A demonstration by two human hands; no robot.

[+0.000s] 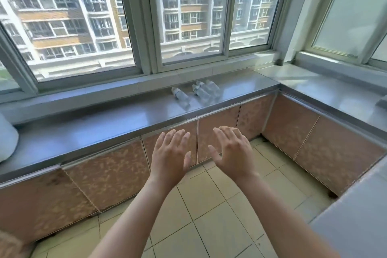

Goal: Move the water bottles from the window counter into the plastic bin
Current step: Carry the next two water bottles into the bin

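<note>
— So, where are the water bottles (pixel 196 92)?
— Lying on the far window counter (pixel 125 119), right of centre; one apart on the left, the others bunched.
— And the hands?
— Left hand (pixel 170 158) and right hand (pixel 233 153) spread wide, empty — near, above the floor (pixel 209 216).

Beyond the fingertips of both hands, the window counter (pixel 117 123) runs left to right under the window (pixel 129 16). The water bottles lie on it, ahead of the fingers: a single bottle (pixel 180 96) ahead of the left hand (pixel 170 158), a cluster of bottles (pixel 206 90) just right of it, ahead of the right hand (pixel 234 153). Cabinet doors (pixel 217 134) stand below the counter, behind the fingers. Floor tiles (pixel 209 216) lie under the forearms.
</note>
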